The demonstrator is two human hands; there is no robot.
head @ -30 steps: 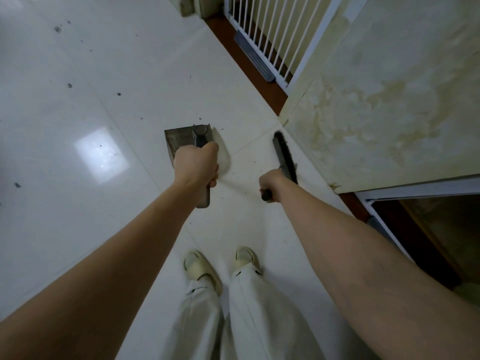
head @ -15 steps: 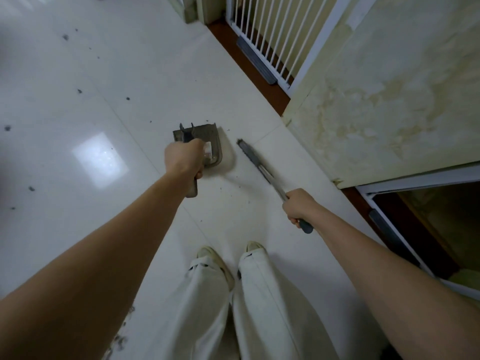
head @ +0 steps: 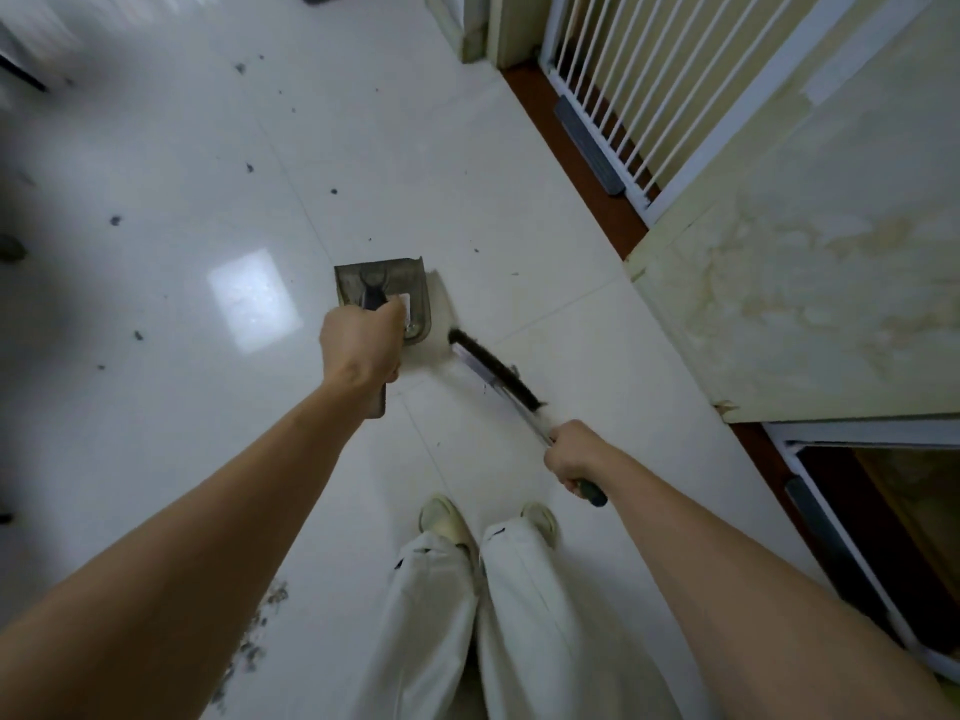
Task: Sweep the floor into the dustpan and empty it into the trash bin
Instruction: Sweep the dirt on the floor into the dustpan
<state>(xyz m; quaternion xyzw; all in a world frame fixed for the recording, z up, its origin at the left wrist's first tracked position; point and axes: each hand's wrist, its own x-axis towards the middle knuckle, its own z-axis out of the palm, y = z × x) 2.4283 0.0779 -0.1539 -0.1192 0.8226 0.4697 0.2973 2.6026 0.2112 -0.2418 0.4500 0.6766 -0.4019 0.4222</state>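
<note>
The left hand (head: 361, 350) grips the grey metal dustpan (head: 382, 293) by its dark handle, low on the white tiled floor (head: 467, 189). The right hand (head: 571, 457) holds the long black-bristled brush (head: 493, 374) just beside it. Both look light and stiff; handles suit best.

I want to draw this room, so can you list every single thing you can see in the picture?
dustpan: one, grey, on the floor ahead
brush: one, black bristles, right of the dustpan
dirt specks: several, dark, scattered over the left tiles
dust pile: one, grey, near the bottom left
floor: white glossy tiles
gate: one, white bars, top right
shoes: two, pale
trousers: white
left hand: grips the dustpan handle
right hand: grips the brush handle
</note>
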